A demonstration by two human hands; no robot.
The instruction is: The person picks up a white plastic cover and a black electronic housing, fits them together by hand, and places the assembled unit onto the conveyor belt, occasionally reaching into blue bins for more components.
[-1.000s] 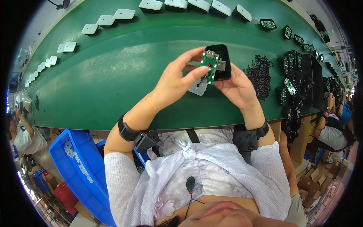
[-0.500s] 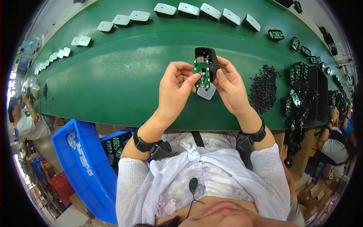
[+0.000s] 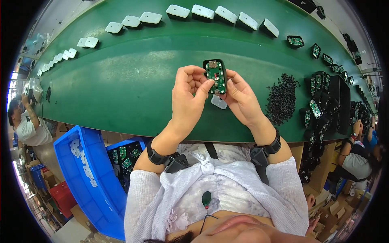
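Between my hands, above the green table, is a small black plastic housing (image 3: 222, 62) with a green circuit board (image 3: 213, 74) seated inside it, component side up. My left hand (image 3: 189, 91) pinches the left side, its thumb pressing on the board's lower left part. Closed on the right wall of the housing is my right hand (image 3: 242, 94), thumb at the lower right edge. Right beneath them a translucent whitish cover (image 3: 219, 102) lies on the table, partly hidden by the housing and hands.
A pile of small black parts (image 3: 283, 99) lies right of my hands. White-topped black housings (image 3: 178, 11) line the far side. Housings with boards (image 3: 320, 83) crowd the right. A blue bin (image 3: 87, 178) with white pieces stands left, below the table edge. Other people sit at both ends.
The circuit board was held tilted in front of the housing; now it sits inside it. The housing has turned to face up and come slightly nearer and left.
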